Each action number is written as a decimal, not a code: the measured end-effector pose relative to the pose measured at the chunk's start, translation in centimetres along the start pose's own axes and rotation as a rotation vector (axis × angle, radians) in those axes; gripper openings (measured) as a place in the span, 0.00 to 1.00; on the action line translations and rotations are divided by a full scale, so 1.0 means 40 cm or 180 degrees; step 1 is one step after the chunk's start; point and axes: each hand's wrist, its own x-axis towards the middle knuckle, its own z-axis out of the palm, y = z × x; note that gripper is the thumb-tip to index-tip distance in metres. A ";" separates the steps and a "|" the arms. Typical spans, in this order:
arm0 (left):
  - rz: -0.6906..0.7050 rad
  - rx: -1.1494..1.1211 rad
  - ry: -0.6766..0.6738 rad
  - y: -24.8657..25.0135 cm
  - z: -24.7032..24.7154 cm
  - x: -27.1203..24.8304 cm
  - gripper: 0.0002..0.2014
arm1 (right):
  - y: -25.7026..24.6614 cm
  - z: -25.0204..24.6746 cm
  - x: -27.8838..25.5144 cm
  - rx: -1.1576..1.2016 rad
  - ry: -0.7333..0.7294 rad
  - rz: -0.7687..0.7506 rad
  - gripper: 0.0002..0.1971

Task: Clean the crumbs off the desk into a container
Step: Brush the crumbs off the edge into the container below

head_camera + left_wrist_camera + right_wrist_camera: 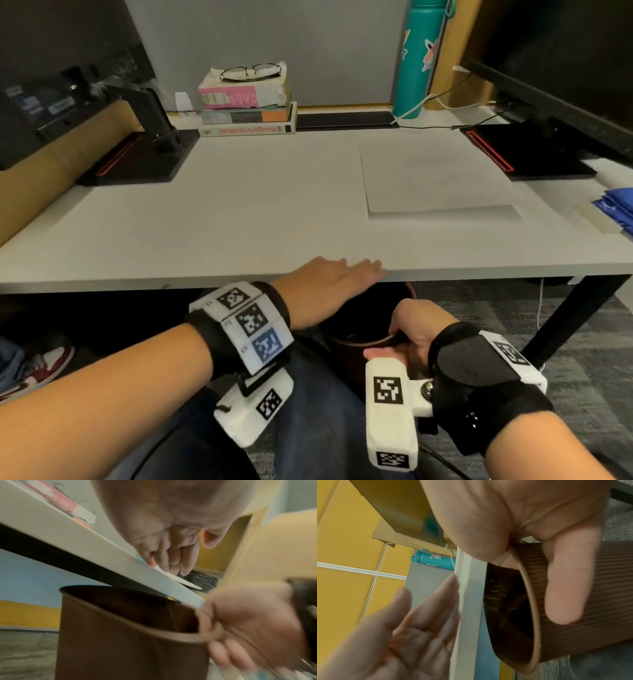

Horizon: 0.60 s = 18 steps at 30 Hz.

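A brown ribbed bin [363,325] hangs just under the white desk's front edge [205,277]. My right hand [407,339] grips its rim, thumb inside and fingers on the ribbed wall [565,588]. My left hand [339,281] lies flat with straight fingers at the desk edge above the bin's mouth. In the right wrist view small crumbs [494,592] are falling into the dark inside of the bin [508,615], with the left hand [412,626] open beside the desk edge [467,601]. In the left wrist view thin streaks of crumbs [173,609] drop into the bin [130,642].
Sheets of white paper [435,178] lie on the desk's right half. At the back stand a stack of books [246,106] with glasses on top, a teal bottle [418,58], and two black monitor bases [137,157] [527,150]. My knees sit under the desk.
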 end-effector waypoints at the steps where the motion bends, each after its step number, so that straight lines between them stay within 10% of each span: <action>1: -0.0056 -0.0203 0.0327 -0.010 -0.019 0.003 0.28 | 0.000 0.000 -0.002 0.0013 -0.0016 0.0027 0.09; 3: -0.0497 -0.0334 0.0953 -0.066 -0.068 0.033 0.24 | 0.000 -0.002 -0.006 0.0027 -0.0027 0.0084 0.09; 7: -0.1550 0.0542 0.0756 -0.144 -0.094 0.111 0.26 | 0.001 -0.005 -0.014 0.0085 -0.0059 0.0070 0.11; 13: 0.0412 0.0856 0.0495 0.019 0.090 0.019 0.25 | 0.008 -0.013 0.006 0.0274 -0.0180 -0.0187 0.09; 18: 0.0830 0.0835 0.1048 0.016 0.089 0.013 0.19 | 0.019 -0.021 0.009 0.0404 -0.0176 -0.0332 0.14</action>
